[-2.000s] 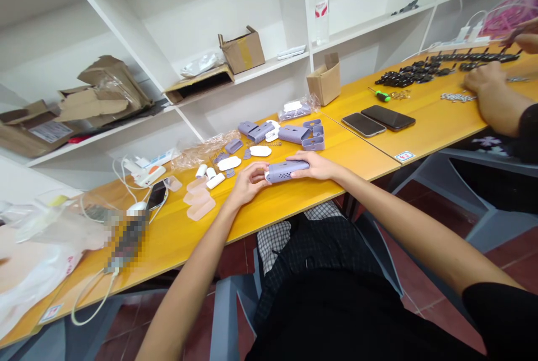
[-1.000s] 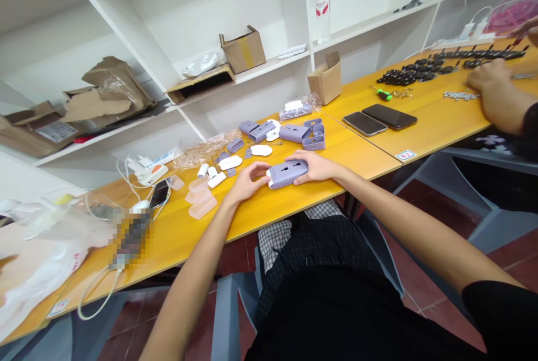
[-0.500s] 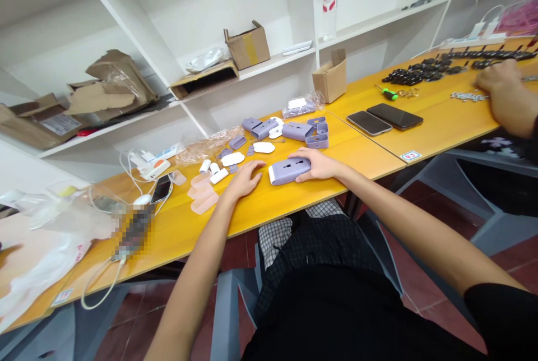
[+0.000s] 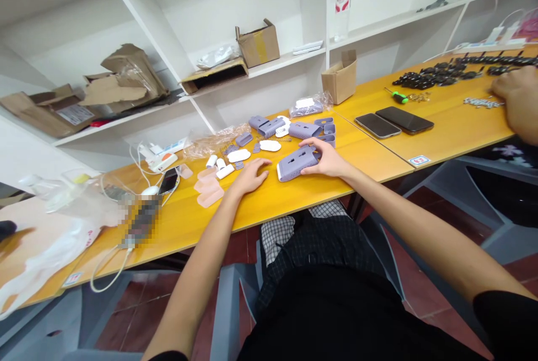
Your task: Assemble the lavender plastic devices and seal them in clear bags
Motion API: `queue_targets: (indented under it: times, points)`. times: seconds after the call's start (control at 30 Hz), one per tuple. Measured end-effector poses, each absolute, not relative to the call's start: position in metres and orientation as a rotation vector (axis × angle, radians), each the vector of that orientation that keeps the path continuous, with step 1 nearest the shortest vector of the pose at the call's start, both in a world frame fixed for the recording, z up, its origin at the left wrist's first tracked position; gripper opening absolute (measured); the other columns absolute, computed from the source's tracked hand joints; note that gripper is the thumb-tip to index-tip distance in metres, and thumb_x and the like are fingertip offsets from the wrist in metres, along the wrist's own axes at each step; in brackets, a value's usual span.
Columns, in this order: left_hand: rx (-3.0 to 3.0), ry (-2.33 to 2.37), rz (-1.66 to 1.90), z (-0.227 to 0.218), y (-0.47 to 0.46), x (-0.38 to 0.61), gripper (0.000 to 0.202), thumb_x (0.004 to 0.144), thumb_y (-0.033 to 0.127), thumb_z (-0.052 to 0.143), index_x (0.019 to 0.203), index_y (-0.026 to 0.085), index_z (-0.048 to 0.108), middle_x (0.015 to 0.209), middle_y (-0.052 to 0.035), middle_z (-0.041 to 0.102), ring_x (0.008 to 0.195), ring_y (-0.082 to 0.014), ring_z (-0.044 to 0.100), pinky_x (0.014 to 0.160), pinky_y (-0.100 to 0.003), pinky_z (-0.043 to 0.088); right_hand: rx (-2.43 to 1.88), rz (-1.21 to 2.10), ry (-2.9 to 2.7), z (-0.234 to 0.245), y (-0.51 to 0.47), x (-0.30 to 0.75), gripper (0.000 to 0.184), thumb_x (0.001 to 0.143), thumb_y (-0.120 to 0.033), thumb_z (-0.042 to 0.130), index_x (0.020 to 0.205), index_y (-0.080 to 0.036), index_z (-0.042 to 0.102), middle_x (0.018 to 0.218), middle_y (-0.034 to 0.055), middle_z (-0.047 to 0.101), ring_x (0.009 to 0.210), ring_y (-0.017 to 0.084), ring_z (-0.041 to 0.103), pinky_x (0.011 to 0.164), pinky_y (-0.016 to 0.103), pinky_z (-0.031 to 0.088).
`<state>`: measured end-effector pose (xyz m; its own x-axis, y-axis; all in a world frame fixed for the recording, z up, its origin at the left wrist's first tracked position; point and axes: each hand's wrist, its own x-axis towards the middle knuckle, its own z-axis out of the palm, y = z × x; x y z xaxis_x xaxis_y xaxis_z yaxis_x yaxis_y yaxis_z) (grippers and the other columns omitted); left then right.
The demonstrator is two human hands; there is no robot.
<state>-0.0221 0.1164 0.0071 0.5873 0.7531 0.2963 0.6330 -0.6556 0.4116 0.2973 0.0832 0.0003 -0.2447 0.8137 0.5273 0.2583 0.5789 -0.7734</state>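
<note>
My right hand [image 4: 325, 159] grips the right end of a purple plastic housing [image 4: 297, 163] with slots in its top and a white edge at its left end. The housing is tilted, its right end lifted off the table. Left of it, my left hand [image 4: 251, 176] rests on the wood with fingers apart, holding nothing. Beyond both hands lie white oval plates [image 4: 270, 146], another purple housing [image 4: 303, 130], small open purple cups [image 4: 329, 130] and metal springs [image 4: 283, 139]. White cylindrical pieces [image 4: 225, 171] and pink flat pieces [image 4: 209, 195] lie left of my left hand.
Two phones [image 4: 404, 119] lie to the right, near a green-handled screwdriver [image 4: 397, 96] and black parts [image 4: 424, 77]. Another person's hand [image 4: 519, 100] is at the far right. Charging cables and a power strip [image 4: 162, 161] are on the left. Shelves with cardboard boxes [image 4: 258, 45] stand behind.
My right hand has raised and tilted the right end of the purple housing. My left hand stays on the table. The whole view has shifted slightly.
</note>
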Motion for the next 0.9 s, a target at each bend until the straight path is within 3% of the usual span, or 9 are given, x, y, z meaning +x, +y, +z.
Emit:
queue_targets:
  times: [0.3, 0.5, 0.7, 0.9]
  points:
    - [2.542, 1.128, 0.698, 0.010, 0.112, -0.019, 0.034, 0.091, 0.023, 0.062, 0.123, 0.022, 0.071, 0.127, -0.0108, 0.073, 0.121, -0.0318, 0.067, 0.114, -0.055, 0.049, -0.883, 0.621, -1.878, -0.001, 0.085, 0.299, 0.070, 0.061, -0.046, 0.095, 0.121, -0.023, 0.069, 0.131, 0.0109, 0.068, 0.123, 0.035, 0.064, 0.111, 0.054, 0.047]
    - [2.560, 0.996, 0.767, 0.009, 0.103, -0.009, 0.037, 0.091, 0.019, 0.060, 0.127, 0.022, 0.070, 0.128, -0.0089, 0.073, 0.119, -0.0279, 0.069, 0.111, -0.049, 0.052, -0.892, 0.656, -1.805, -0.003, 0.086, 0.299, 0.078, 0.058, -0.046, 0.097, 0.126, -0.023, 0.067, 0.134, 0.0112, 0.068, 0.124, 0.037, 0.064, 0.110, 0.055, 0.049]
    - [2.538, 1.043, 0.779, 0.008, 0.103, -0.006, 0.039, 0.089, 0.016, 0.061, 0.127, 0.021, 0.069, 0.122, -0.0089, 0.074, 0.111, -0.0263, 0.071, 0.107, -0.048, 0.055, -0.837, 0.732, -1.637, -0.006, 0.090, 0.299, 0.092, 0.056, -0.055, 0.097, 0.136, -0.027, 0.060, 0.147, 0.0113, 0.061, 0.121, 0.035, 0.066, 0.099, 0.051, 0.058]
    - [2.532, 1.222, 1.139, 0.035, 0.073, -0.022, 0.025, 0.094, 0.022, 0.059, 0.115, 0.022, 0.073, 0.118, -0.0070, 0.076, 0.111, -0.0258, 0.070, 0.102, -0.044, 0.056, -0.818, 0.676, -1.679, -0.007, 0.091, 0.303, 0.087, 0.060, -0.055, 0.096, 0.135, -0.026, 0.061, 0.145, 0.0118, 0.061, 0.131, 0.037, 0.060, 0.112, 0.055, 0.050]
